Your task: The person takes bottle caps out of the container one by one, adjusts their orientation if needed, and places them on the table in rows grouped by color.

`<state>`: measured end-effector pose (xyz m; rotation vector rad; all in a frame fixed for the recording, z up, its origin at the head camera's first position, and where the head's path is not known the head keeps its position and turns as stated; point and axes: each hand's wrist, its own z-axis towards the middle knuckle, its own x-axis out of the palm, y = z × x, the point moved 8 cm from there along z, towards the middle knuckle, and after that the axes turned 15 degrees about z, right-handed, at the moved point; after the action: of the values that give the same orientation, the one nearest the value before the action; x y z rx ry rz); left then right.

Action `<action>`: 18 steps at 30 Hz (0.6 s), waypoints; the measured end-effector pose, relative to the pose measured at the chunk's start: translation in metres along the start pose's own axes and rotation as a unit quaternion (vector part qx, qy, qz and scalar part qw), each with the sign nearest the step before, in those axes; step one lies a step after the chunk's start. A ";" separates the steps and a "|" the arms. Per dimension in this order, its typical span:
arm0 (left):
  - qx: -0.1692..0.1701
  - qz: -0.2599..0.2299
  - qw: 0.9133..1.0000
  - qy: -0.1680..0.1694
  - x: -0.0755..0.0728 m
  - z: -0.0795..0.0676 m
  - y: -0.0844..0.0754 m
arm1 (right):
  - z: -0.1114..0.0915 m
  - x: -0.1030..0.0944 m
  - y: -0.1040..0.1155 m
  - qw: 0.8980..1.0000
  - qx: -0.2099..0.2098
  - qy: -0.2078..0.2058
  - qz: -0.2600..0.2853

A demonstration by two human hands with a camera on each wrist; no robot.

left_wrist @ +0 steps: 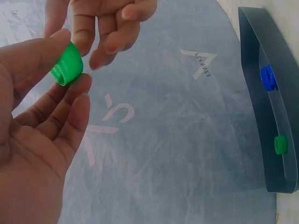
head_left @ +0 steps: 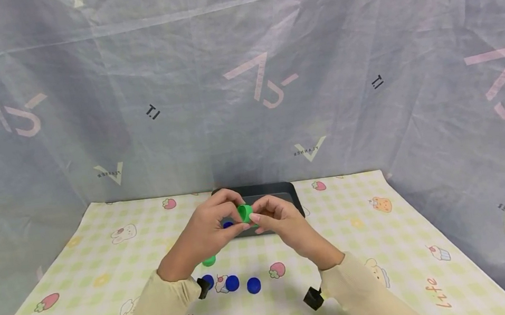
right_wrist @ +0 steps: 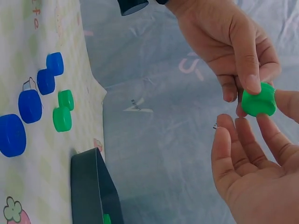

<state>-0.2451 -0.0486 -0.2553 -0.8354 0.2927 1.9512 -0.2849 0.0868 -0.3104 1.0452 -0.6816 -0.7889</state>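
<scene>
Between both hands, raised over the dark tray [head_left: 292, 197], is a green bottle cap [head_left: 245, 213], its hollow side tilted into view. My left hand [head_left: 213, 222] pinches it between thumb and fingers. From the other side, the thumb and a fingertip of my right hand [right_wrist: 261, 172] also pinch the cap, while its other fingers stay spread apart. In the left wrist view, a blue cap [left_wrist: 268, 78] and another green cap [left_wrist: 280, 144] sit inside the tray.
On the checked tablecloth [head_left: 368, 238], nearer than the tray, lie several blue caps [right_wrist: 30, 106] and two green caps [right_wrist: 62, 119]. A grey printed curtain [head_left: 198, 106] hangs behind the table. A black device [head_left: 314, 298] is at the right wrist.
</scene>
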 end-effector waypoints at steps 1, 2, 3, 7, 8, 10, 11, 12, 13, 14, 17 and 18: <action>0.003 0.004 1.000 -0.002 0.000 0.000 -0.001 | 0.000 0.001 0.000 1.000 -0.002 0.000 0.005; 0.006 0.008 1.000 -0.005 0.000 0.000 -0.002 | 0.000 0.001 0.000 1.000 -0.003 0.000 0.012; 0.011 0.013 1.000 -0.010 0.000 0.000 -0.003 | 0.000 0.002 -0.001 1.000 -0.004 0.000 0.019; 0.021 0.031 0.999 -0.023 0.002 -0.001 -0.006 | 0.000 0.002 -0.004 0.998 -0.001 -0.004 0.063; 0.023 0.033 0.999 -0.024 0.002 -0.001 -0.006 | 0.000 0.002 -0.005 0.997 0.000 -0.006 0.077; 0.026 0.042 0.999 -0.021 0.004 -0.001 -0.005 | 0.000 0.002 -0.006 0.995 -0.002 -0.010 0.098; 0.028 0.048 0.998 -0.017 0.004 -0.002 -0.005 | 0.000 0.002 -0.007 0.995 -0.005 -0.012 0.102; 0.029 0.054 0.998 -0.009 0.005 -0.001 -0.004 | 0.000 0.002 -0.007 0.994 -0.010 -0.014 0.105; 0.031 0.061 0.998 -0.002 0.004 -0.002 -0.005 | 0.000 0.002 -0.006 0.994 -0.014 -0.016 0.106; 0.032 0.070 0.997 0.005 0.003 -0.002 -0.005 | 0.000 0.003 -0.006 0.994 -0.020 -0.018 0.105; 0.030 0.088 0.995 0.022 -0.003 -0.001 -0.006 | 0.000 0.002 -0.005 0.995 -0.036 -0.024 0.091; 0.027 0.093 0.995 0.025 -0.006 0.000 -0.006 | 0.000 0.002 -0.005 0.995 -0.040 -0.027 0.086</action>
<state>-0.2381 -0.0501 -0.2505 -0.8477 0.4658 2.0872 -0.2845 0.0838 -0.3146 0.8829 -0.7701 -0.6899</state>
